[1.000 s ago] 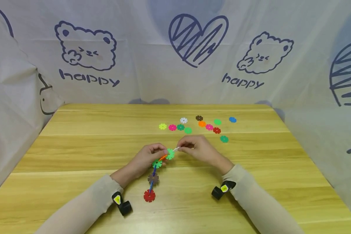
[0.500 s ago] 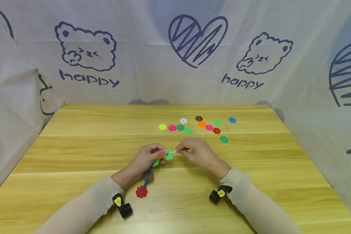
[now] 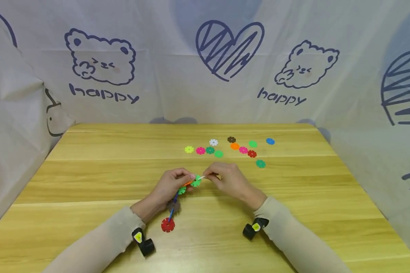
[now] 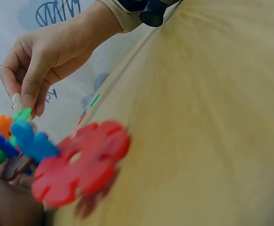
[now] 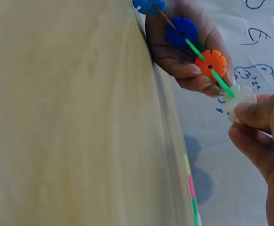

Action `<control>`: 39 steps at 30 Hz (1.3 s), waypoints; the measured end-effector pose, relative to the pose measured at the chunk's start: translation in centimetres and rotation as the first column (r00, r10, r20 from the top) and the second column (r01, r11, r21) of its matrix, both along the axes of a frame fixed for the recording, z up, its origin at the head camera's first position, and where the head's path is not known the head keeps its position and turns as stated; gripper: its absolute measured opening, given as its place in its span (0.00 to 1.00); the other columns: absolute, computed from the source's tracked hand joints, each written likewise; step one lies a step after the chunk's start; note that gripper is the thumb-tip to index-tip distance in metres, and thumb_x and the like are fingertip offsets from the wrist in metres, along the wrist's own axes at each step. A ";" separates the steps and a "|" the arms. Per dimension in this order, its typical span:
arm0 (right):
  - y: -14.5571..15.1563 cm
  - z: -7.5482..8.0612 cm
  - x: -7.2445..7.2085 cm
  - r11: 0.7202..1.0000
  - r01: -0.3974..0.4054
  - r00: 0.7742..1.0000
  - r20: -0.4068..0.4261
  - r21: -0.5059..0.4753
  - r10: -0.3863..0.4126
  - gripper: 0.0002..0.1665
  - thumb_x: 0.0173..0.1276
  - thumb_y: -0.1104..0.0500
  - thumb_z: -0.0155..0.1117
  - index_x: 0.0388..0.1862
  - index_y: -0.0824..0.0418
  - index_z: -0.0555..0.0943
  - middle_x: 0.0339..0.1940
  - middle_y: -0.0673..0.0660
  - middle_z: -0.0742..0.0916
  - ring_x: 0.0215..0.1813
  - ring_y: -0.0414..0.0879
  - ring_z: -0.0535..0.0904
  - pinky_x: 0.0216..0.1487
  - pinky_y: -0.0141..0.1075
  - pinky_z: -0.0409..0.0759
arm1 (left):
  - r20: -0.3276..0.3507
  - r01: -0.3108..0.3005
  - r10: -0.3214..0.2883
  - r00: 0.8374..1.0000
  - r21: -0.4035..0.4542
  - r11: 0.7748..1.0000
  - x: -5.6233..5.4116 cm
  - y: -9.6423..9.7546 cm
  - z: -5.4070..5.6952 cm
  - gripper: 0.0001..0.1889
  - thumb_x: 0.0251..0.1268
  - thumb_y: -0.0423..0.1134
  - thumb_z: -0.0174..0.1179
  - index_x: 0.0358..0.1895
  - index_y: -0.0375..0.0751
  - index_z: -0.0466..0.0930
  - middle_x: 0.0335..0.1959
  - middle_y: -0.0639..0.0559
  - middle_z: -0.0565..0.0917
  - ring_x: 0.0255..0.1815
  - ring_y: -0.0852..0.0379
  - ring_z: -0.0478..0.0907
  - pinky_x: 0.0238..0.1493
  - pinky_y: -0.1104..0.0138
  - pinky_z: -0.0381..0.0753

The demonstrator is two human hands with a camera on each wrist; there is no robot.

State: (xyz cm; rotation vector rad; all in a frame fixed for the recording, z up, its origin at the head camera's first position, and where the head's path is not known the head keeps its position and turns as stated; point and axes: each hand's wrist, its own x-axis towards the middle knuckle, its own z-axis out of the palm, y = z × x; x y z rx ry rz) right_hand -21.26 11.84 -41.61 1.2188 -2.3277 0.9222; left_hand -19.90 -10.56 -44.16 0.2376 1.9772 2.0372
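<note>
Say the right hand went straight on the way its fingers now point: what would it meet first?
Probably the bright green disc between the hands, which the white disc pinched by the right hand seems to touch; the left hand lies just beyond. Exact depth is unclear.

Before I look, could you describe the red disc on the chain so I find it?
Over the table, the left hand holds a chain of discs. The red disc is the end farthest from the right hand, next to a light blue disc; no other chain disc is red.
</note>
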 end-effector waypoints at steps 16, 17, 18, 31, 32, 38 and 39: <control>0.7 0.0 -1.0 0.999 0.052 0.987 0.154 -0.011 -0.049 0.05 0.66 0.64 0.68 0.39 0.56 0.87 0.37 0.46 0.87 0.38 0.35 0.81 0.40 0.28 0.81 | -0.227 0.040 -0.145 0.963 -0.411 0.911 -1.2 -0.6 2.1 0.22 0.78 0.54 0.46 0.55 0.43 0.82 0.52 0.50 0.83 0.53 0.52 0.78 0.56 0.56 0.75; 0.7 0.0 -1.0 0.999 0.052 0.986 0.158 -0.011 -0.049 0.05 0.66 0.63 0.68 0.39 0.56 0.87 0.37 0.46 0.87 0.38 0.35 0.81 0.40 0.28 0.81 | -0.235 0.050 -0.166 0.958 -0.433 0.900 -1.3 -0.6 2.2 0.22 0.77 0.55 0.46 0.55 0.44 0.82 0.52 0.51 0.83 0.53 0.52 0.78 0.56 0.54 0.75; 0.7 -0.1 -1.0 0.998 0.054 0.985 0.167 -0.009 -0.052 0.05 0.66 0.63 0.68 0.39 0.56 0.87 0.37 0.46 0.87 0.37 0.34 0.81 0.40 0.28 0.81 | -0.244 0.059 -0.186 0.952 -0.452 0.890 -1.4 -0.6 2.4 0.22 0.77 0.55 0.47 0.55 0.46 0.83 0.51 0.52 0.83 0.52 0.52 0.78 0.55 0.54 0.76; 0.6 -0.2 -1.3 0.997 0.078 0.957 0.280 -0.017 -0.070 0.04 0.67 0.63 0.67 0.39 0.56 0.86 0.36 0.46 0.87 0.36 0.36 0.81 0.39 0.30 0.81 | -0.313 0.136 -0.399 0.862 -0.615 0.777 -3.3 0.3 3.2 0.13 0.69 0.49 0.62 0.51 0.49 0.84 0.48 0.57 0.84 0.47 0.58 0.81 0.49 0.62 0.80; 0.6 -0.2 -1.3 0.997 0.080 0.957 0.283 -0.018 -0.072 0.04 0.67 0.63 0.67 0.39 0.56 0.86 0.36 0.46 0.87 0.36 0.36 0.81 0.39 0.30 0.81 | -0.321 0.132 -0.412 0.853 -0.630 0.765 -3.3 0.4 3.2 0.13 0.68 0.48 0.62 0.51 0.49 0.84 0.48 0.57 0.84 0.46 0.58 0.81 0.48 0.63 0.81; 0.4 -0.2 -1.5 0.996 0.083 0.951 0.302 -0.023 -0.072 0.04 0.67 0.63 0.67 0.39 0.56 0.86 0.36 0.46 0.87 0.36 0.36 0.81 0.39 0.30 0.81 | -0.371 0.097 -0.448 0.813 -0.672 0.734 -3.3 0.6 3.2 0.10 0.69 0.46 0.62 0.49 0.51 0.84 0.48 0.57 0.84 0.44 0.58 0.82 0.45 0.64 0.81; 0.4 -0.2 -1.6 0.996 0.081 0.950 0.305 -0.022 -0.070 0.04 0.67 0.63 0.67 0.39 0.56 0.86 0.36 0.46 0.87 0.36 0.36 0.81 0.39 0.30 0.81 | -0.376 0.093 -0.446 0.812 -0.672 0.735 -3.3 0.6 3.3 0.10 0.70 0.46 0.61 0.49 0.51 0.84 0.47 0.57 0.84 0.44 0.58 0.82 0.45 0.64 0.81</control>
